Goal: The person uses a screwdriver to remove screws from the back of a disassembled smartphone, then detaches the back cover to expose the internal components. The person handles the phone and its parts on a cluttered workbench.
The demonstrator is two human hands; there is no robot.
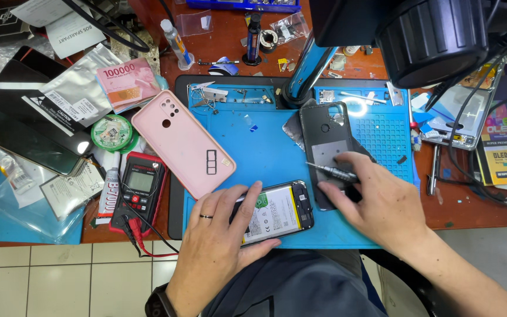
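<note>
Nearest the camera, the left hand (218, 235), a ring on one finger, lies spread over the near end of an opened smartphone (277, 212), its fingers flat across the exposed battery and its thumb curled under the lower edge, pinning the phone to the blue work mat (265, 147) on the tabletop (218, 41). Just to its right, the right hand (377, 202) pinches a slim screwdriver (333, 171) between thumb and fingertips, over the dark back cover (327, 141) lying beside the phone. With its back off, the phone looks light, stiff and fragile; it is best held by the frame edges, not by the battery or the bare board. A pink phone case (183, 144) and a red multimeter (142, 185) lie to the left.
</note>
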